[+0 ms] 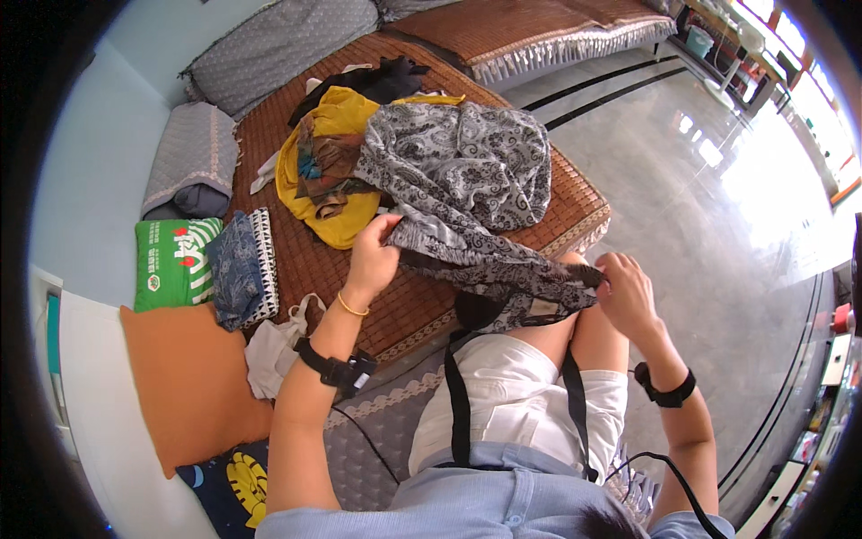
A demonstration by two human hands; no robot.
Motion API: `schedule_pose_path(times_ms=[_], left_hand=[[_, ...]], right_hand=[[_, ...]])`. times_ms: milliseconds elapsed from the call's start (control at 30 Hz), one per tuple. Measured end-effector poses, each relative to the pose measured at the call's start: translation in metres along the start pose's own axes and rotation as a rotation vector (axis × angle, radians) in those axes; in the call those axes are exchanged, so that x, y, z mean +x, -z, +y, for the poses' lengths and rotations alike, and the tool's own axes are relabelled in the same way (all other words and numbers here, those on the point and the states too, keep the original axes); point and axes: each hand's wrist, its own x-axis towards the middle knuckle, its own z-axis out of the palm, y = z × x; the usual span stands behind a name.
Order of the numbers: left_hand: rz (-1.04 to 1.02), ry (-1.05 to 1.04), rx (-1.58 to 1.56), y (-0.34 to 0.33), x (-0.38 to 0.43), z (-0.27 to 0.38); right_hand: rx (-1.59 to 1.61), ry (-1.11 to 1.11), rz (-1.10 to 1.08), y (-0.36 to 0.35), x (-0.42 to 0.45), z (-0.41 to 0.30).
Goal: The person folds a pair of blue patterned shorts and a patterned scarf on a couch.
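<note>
A grey-and-black paisley garment (465,162) stretches from the woven mat surface to just above my lap. My left hand (374,256) pinches one end of its gathered edge. With my right hand (626,293) I grip the other end of that edge, over my knees, so the band between the two hands is pulled taut. The rest of the garment lies bunched beyond my hands, partly over a yellow garment (340,222) with a brown and blue patterned patch. Behind them rests a heap of black clothing (377,84).
The brown mat-covered seat (269,175) carries the clothes. To the left are folded blue patterned cloth (236,269), a green cushion (168,263), an orange cushion (188,384) and a white cloth bag (279,350). Polished floor (646,175) spreads right, with a white standing fan (747,40) far off.
</note>
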Motion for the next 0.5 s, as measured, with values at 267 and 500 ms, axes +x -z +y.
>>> schedule_pose_path(times_ms=[267,500], left_hand=[[-0.270,-0.475,0.313,-0.098,-0.027,0.147],[-0.600,-0.603,-0.045,-0.130,-0.082,0.153]], right_hand=[[0.421,0.180,-0.463,-0.013,0.011,-0.081],[0.633,-0.026,-0.460,-0.011,0.004,-0.051]])
